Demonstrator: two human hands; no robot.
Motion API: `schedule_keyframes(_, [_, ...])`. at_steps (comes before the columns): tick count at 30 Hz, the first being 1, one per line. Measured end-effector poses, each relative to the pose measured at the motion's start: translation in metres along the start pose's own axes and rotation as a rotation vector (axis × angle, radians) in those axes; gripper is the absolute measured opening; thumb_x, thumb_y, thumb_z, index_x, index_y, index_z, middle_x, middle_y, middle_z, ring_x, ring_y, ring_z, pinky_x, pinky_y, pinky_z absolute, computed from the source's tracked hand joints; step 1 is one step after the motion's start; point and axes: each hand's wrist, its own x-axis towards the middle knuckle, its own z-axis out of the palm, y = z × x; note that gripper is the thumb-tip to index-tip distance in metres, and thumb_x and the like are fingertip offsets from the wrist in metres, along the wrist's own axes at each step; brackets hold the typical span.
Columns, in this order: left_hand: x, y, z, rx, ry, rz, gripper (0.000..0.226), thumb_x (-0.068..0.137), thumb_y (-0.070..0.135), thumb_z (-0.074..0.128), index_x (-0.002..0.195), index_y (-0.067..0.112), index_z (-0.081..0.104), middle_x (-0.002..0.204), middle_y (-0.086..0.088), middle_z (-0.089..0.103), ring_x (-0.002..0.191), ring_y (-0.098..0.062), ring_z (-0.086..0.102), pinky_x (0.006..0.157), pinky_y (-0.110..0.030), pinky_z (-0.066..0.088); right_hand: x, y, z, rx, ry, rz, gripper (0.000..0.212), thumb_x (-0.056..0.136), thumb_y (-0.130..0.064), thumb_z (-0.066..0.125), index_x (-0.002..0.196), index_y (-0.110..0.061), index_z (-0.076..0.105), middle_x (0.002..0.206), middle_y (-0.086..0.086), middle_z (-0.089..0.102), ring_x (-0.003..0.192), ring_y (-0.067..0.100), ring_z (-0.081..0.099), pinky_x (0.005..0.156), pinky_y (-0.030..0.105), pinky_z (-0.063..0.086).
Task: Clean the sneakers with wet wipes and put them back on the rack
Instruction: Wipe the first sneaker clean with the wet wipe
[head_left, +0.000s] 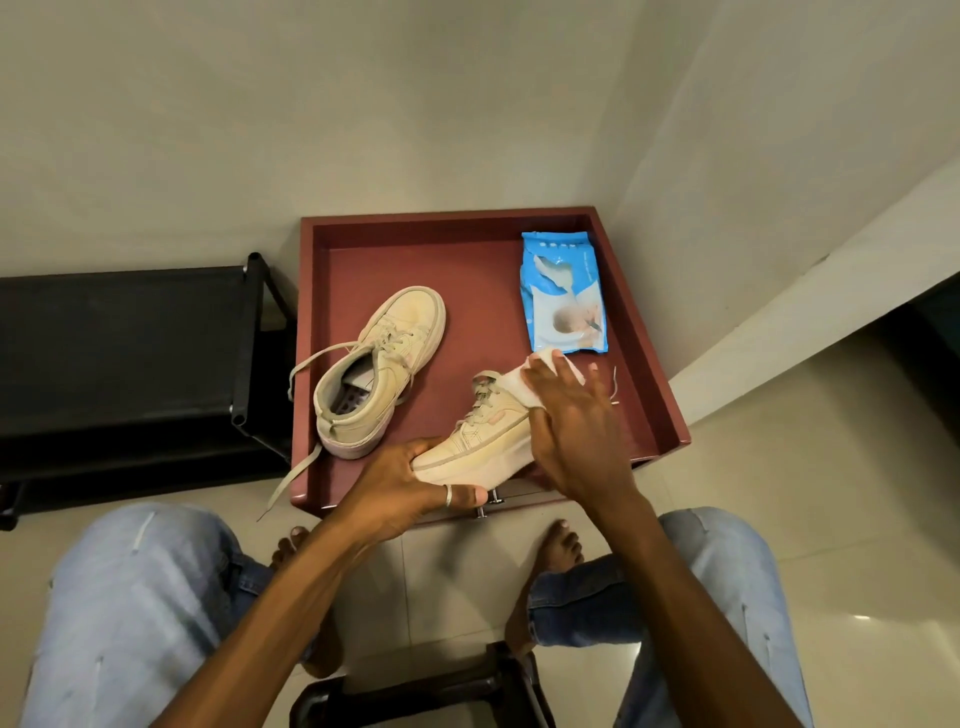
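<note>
- Held sneaker: cream, laced, raised just above the near edge of the red-brown rimmed table, tilted with its sole toward the person.
- Wet wipe: white, draped over the far end of the held sneaker, beside its laces.
- Right hand: lies over the wipe; fingers close together and curved, pressing the wipe onto the shoe. Thumb runs down the shoe's side.
- Left hand: grips the near end of the held sneaker, thumb on the upper, fingers curled under the sole. A silver ring sits on one finger.
- Second sneaker: stands on its sole on the table, left of the held one and apart from it, toe pointing away. One loose lace trails over the table's near-left rim.
- Wet-wipe pack: blue, flat on the table's far right, just beyond the right hand.
- Black shoe rack: stands against the wall, just left of the table.
- Person: seated, light blue jeans, bare feet on the tiled floor.
- Dark stool: between the legs, at the bottom edge.
</note>
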Motion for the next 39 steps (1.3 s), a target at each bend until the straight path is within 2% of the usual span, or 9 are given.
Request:
schedule_keyframes(2, [0.001, -0.002, 0.0, 0.01, -0.001, 0.002, 0.058, 0.062, 0.024, 0.096, 0.113, 0.025, 0.07, 0.101, 0.013, 0.077, 0.094, -0.003, 0.072, 0.081, -0.016, 0.054, 0.0, -0.008, 0.002, 0.007, -0.017, 0.013, 0.058, 0.09, -0.028, 0.03, 0.137, -0.009, 0.059, 0.144, 0.008, 0.057, 0.144, 0.025, 0.04, 0.122, 0.05, 0.022])
schedule_keyframes(7, [0.003, -0.004, -0.001, 0.023, -0.014, 0.005, 0.067, 0.06, 0.03, 0.097, 0.12, 0.022, 0.069, 0.105, 0.009, 0.077, 0.098, -0.009, 0.073, 0.09, -0.027, 0.057, -0.018, -0.032, 0.007, 0.102, -0.097, -0.15, 0.056, 0.089, -0.025, 0.033, 0.133, -0.008, 0.063, 0.14, 0.006, 0.06, 0.143, 0.02, 0.042, 0.122, 0.048, 0.023])
schedule_keyframes(12, [0.002, -0.003, 0.0, 0.006, -0.002, -0.001, 0.064, 0.061, 0.027, 0.097, 0.118, 0.024, 0.069, 0.105, 0.012, 0.077, 0.099, -0.006, 0.072, 0.093, -0.025, 0.055, -0.003, -0.006, 0.001, 0.0, -0.025, -0.082, 0.054, 0.089, -0.025, 0.035, 0.133, -0.009, 0.062, 0.142, 0.005, 0.059, 0.143, 0.023, 0.042, 0.121, 0.052, 0.025])
schedule_keyframes(18, [0.0, -0.002, 0.0, 0.028, -0.009, 0.025, 0.056, 0.063, 0.026, 0.096, 0.113, 0.026, 0.072, 0.103, 0.009, 0.077, 0.095, -0.009, 0.073, 0.089, -0.027, 0.058, -0.028, -0.036, 0.005, 0.126, -0.111, -0.16, 0.057, 0.088, -0.023, 0.033, 0.136, -0.009, 0.06, 0.142, 0.004, 0.058, 0.144, 0.017, 0.04, 0.123, 0.045, 0.023])
schedule_keyframes(24, [0.002, -0.004, 0.0, -0.022, 0.0, 0.016, 0.055, 0.062, 0.022, 0.096, 0.11, 0.028, 0.07, 0.103, 0.01, 0.077, 0.097, -0.007, 0.073, 0.088, -0.022, 0.057, -0.021, -0.021, -0.001, 0.012, -0.075, -0.048, 0.058, 0.09, -0.027, 0.032, 0.139, -0.011, 0.056, 0.147, 0.005, 0.054, 0.146, 0.02, 0.036, 0.122, 0.049, 0.025])
schedule_keyframes(30, [0.005, -0.01, -0.001, -0.036, 0.005, 0.025, 0.053, 0.068, 0.006, 0.09, 0.115, 0.021, 0.07, 0.101, 0.003, 0.078, 0.096, -0.017, 0.074, 0.083, -0.026, 0.058, -0.055, -0.056, 0.003, 0.132, -0.171, -0.22, 0.058, 0.09, -0.022, 0.034, 0.144, -0.01, 0.052, 0.152, 0.004, 0.047, 0.149, 0.017, 0.031, 0.124, 0.042, 0.02])
schedule_keyframes(32, [0.006, -0.009, -0.001, -0.037, 0.004, 0.022, 0.057, 0.065, 0.015, 0.094, 0.117, 0.022, 0.07, 0.102, 0.006, 0.078, 0.097, -0.014, 0.074, 0.087, -0.026, 0.058, -0.05, -0.04, 0.004, 0.097, -0.154, -0.189, 0.059, 0.092, -0.024, 0.032, 0.147, -0.012, 0.048, 0.155, 0.002, 0.043, 0.15, 0.015, 0.026, 0.124, 0.043, 0.021])
schedule_keyframes(36, [0.004, -0.007, -0.003, -0.016, -0.013, 0.012, 0.075, 0.058, 0.03, 0.098, 0.125, 0.021, 0.064, 0.11, 0.009, 0.075, 0.103, -0.009, 0.07, 0.089, -0.021, 0.056, -0.046, -0.029, 0.008, 0.054, -0.098, -0.004, 0.062, 0.094, -0.028, 0.027, 0.152, -0.011, 0.039, 0.16, 0.004, 0.033, 0.153, 0.018, 0.018, 0.124, 0.046, 0.022])
schedule_keyframes(39, [-0.002, -0.008, -0.009, 0.085, -0.067, 0.056, 0.099, 0.059, 0.031, 0.097, 0.142, 0.028, 0.045, 0.134, 0.017, 0.057, 0.117, 0.0, 0.058, 0.088, -0.009, 0.048, -0.056, -0.043, 0.016, 0.074, -0.101, -0.045, 0.064, 0.092, -0.025, 0.028, 0.153, -0.008, 0.035, 0.163, 0.009, 0.028, 0.154, 0.022, 0.014, 0.124, 0.045, 0.019])
